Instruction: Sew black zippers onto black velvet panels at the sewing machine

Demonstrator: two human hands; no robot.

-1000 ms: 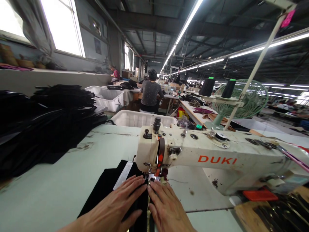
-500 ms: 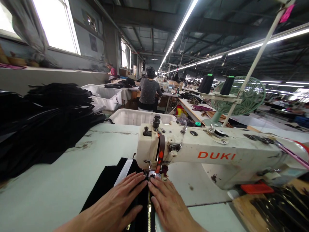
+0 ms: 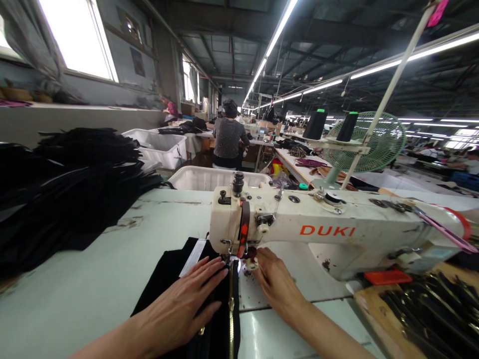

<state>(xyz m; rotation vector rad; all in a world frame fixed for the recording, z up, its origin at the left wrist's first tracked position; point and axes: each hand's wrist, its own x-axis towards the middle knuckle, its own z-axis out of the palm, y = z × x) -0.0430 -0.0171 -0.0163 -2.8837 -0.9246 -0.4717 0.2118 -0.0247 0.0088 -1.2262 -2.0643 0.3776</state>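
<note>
My left hand (image 3: 187, 301) lies flat with fingers stretched on black fabric (image 3: 159, 279), just left of the needle area. A gold-toothed zipper (image 3: 231, 319) runs along the fabric's right side, its upper end by the presser foot. A white strip (image 3: 193, 258) lies on the cloth beyond my fingers. At the right of the sewing machine (image 3: 284, 222) head, my right hand (image 3: 275, 279) is closed, fingers curled beside a small pale and dark red part (image 3: 252, 262). Its fingertips are partly hidden, so what they grip cannot be made out.
Black cut pieces (image 3: 75, 189) are piled at left. Zippers (image 3: 434, 314) lie on a wooden board at right, near a red tray (image 3: 388, 277). A white bin (image 3: 217, 175) stands behind the machine. Beyond are a seated person (image 3: 229, 137), thread cones (image 3: 315, 124) and a fan (image 3: 385, 142).
My right hand has left the fabric and moved right and up beside the needle area, its fingers curling. My left hand stays flat on the cloth. The view has shifted slightly.
</note>
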